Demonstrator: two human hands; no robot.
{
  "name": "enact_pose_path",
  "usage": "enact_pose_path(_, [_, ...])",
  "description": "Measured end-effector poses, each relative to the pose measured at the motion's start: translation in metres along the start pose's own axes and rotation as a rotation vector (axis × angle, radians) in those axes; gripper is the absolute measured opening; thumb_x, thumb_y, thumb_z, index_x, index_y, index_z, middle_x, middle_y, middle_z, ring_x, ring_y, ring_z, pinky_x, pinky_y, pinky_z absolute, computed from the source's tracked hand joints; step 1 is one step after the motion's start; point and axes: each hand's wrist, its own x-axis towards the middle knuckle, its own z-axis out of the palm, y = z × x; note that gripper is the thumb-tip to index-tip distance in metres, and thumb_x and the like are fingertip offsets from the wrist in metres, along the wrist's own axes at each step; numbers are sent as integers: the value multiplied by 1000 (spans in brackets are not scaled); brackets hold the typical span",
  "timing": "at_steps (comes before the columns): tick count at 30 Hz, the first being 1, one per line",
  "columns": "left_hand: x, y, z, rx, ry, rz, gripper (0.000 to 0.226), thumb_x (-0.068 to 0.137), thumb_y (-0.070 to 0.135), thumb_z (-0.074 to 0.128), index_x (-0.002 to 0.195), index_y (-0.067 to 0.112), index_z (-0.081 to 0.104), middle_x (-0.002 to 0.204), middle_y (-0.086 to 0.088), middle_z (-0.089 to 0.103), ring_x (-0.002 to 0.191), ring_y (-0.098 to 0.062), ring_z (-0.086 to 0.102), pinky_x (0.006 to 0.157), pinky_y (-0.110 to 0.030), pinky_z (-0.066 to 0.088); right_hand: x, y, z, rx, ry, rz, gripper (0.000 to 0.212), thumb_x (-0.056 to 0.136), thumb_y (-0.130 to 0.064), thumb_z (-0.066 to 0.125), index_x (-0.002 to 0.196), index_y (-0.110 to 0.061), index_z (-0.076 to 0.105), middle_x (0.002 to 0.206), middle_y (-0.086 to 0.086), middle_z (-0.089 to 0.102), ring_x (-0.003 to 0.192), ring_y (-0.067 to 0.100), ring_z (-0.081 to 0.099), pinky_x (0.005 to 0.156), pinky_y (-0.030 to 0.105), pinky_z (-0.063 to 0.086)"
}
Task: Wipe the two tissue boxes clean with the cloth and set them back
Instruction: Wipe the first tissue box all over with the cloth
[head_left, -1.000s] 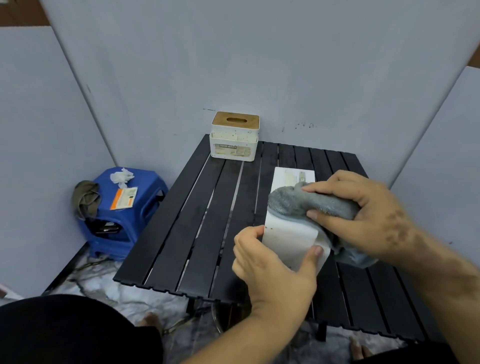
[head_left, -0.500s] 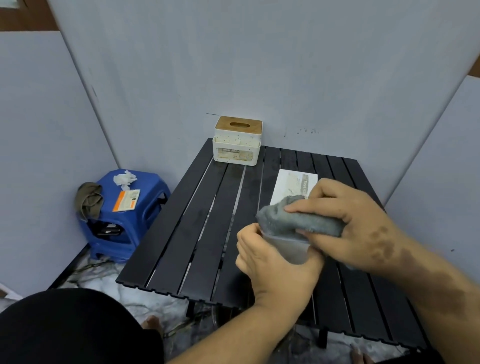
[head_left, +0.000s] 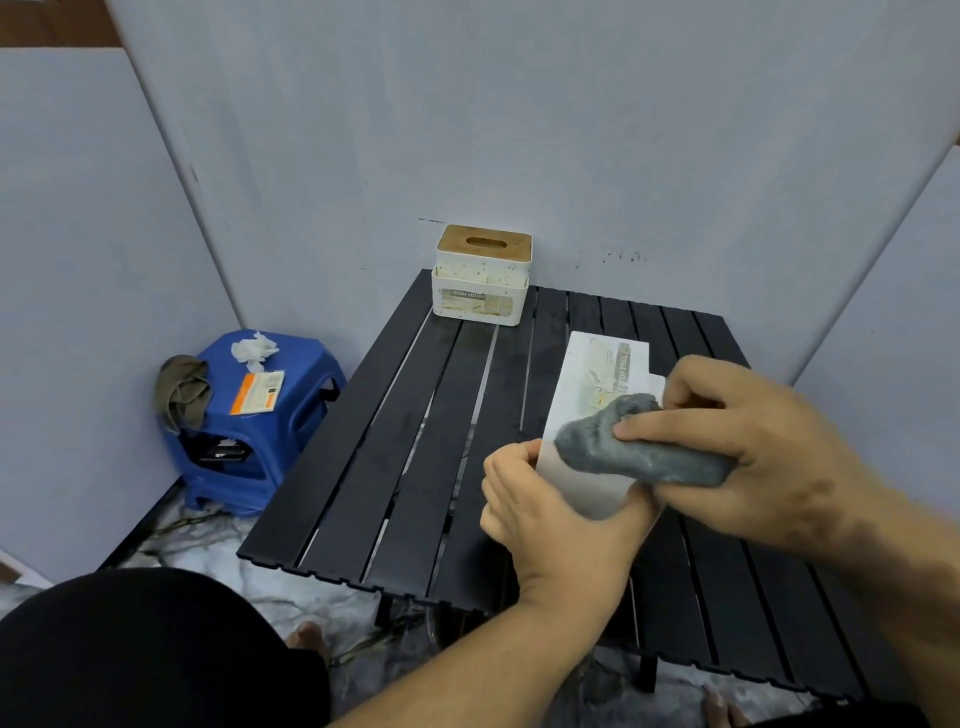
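1. The left hand (head_left: 540, 504) grips the near end of a white tissue box (head_left: 592, 395), fingers curled round its left edge and thumb side tucked under the near end.
2. That box lies lengthwise over the right half of the black slatted table (head_left: 415, 415), printed face up, its far end towards the wall.
3. The right hand (head_left: 748, 441) clutches a grey cloth (head_left: 639, 447), fingers wrapped over the top of it, pressing it down onto the box's upper face near the left hand.
4. The second tissue box (head_left: 482, 283), white with a wooden slotted lid, stands upright at the table's far edge, well apart from both hands.
5. Off to the left, a blue stool (head_left: 260, 431) sits on the floor, carrying a crumpled tissue (head_left: 253, 347), an orange-and-white card (head_left: 258, 392) and an olive rag (head_left: 182, 389) draped over its corner.
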Motion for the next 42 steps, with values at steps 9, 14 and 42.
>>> enact_pose_path(9, [0,0,1,-80,24,-80,64,45,63,64,94,39,31,102,22,44,101,-7,50,98,-45,39,13,-19,19,-151,10,-127,24,73,-22,75,97,-24,77,76,1,49,65,20,48,49,31,43])
enact_pose_path(14, [0,-2,-4,-49,-42,-49,76,45,74,75,99,42,33,105,32,36,108,12,35,102,-44,38,0,30,-5,112,113,107,36,73,-25,75,107,-34,71,84,-4,55,76,8,57,66,15,45])
enact_pose_path(42, [2,-2,-4,-14,-2,-4,80,36,72,75,100,52,32,104,33,39,108,16,33,100,-49,39,69,60,38,164,-17,414,25,89,-37,64,114,-41,67,91,-9,54,90,12,56,77,28,45])
